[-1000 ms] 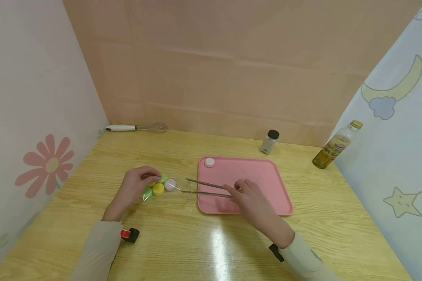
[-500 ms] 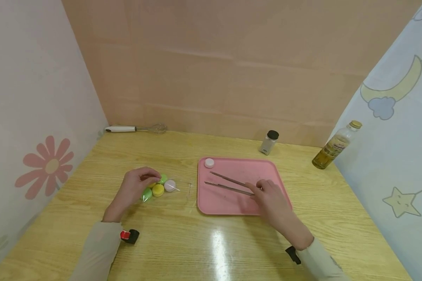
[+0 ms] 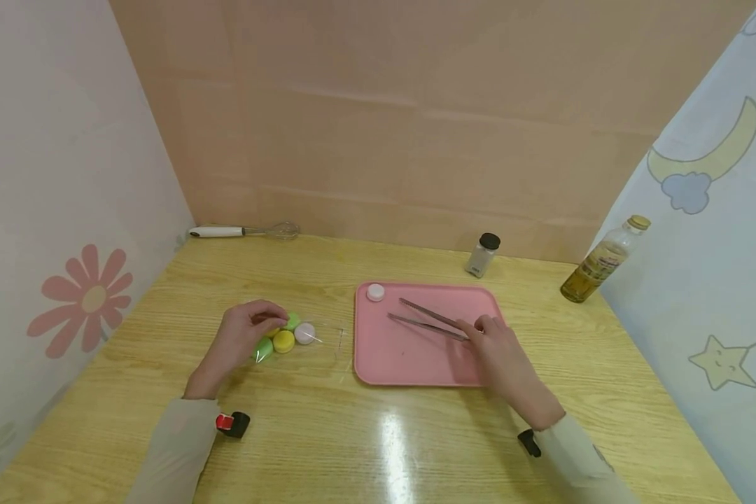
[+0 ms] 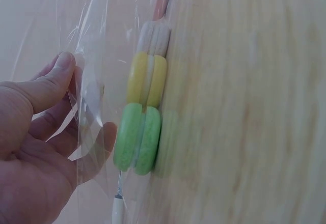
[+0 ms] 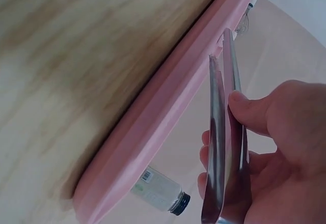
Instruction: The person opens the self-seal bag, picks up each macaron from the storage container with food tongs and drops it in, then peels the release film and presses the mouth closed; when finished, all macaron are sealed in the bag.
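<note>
My left hand (image 3: 238,339) pinches the edge of a clear plastic bag (image 4: 92,35) between thumb and fingers. Inside the bag, lying on the table, are several macarons: green (image 4: 137,138), yellow (image 3: 283,341) and pale lilac (image 3: 304,333). The bag's opening points right, towards a pink tray (image 3: 384,364). With my right hand (image 3: 506,364) I grip metal tongs (image 5: 217,127) above that tray. Their two toothed tips stand apart with nothing between them. A pale pink macaron (image 3: 375,292) sits in the tray's far left corner.
Behind the tray stands a small jar with a black lid (image 3: 481,255). An oil bottle (image 3: 598,264) is at the right edge. Along the back left lies a whisk (image 3: 239,230). Walls (image 3: 378,140) border the table on the left, back and right.
My right hand has drawn the tongs from the bag's opening rightward over the tray. The left hand, the bag and the macarons have stayed put.
</note>
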Tool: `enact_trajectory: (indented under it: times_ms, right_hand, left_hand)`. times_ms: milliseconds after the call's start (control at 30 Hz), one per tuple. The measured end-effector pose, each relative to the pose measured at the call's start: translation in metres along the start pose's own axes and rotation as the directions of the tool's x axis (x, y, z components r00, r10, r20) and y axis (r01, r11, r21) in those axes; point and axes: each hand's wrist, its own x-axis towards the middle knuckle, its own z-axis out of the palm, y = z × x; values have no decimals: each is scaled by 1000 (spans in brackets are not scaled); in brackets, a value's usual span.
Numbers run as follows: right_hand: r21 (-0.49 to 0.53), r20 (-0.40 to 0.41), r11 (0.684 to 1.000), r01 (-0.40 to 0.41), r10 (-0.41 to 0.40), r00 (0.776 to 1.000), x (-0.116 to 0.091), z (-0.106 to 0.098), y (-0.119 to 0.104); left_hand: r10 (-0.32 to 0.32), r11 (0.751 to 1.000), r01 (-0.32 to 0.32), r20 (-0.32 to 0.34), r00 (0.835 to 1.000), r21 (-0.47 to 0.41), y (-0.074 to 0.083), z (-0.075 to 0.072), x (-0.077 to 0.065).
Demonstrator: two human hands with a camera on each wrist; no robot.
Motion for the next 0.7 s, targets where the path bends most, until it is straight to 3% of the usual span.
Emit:
enact_trajectory:
  times_ms: [467,700]
  right_hand:
    - [10,43,1000,-25,24,999,22,4,-2]
    - [67,64,997,-46,42,997,33,11,-3]
  left_hand:
    - [-13,1000,13,-2,1000,5,3,0,0]
    - [-14,1000,14,-3,1000,13,1,0,1]
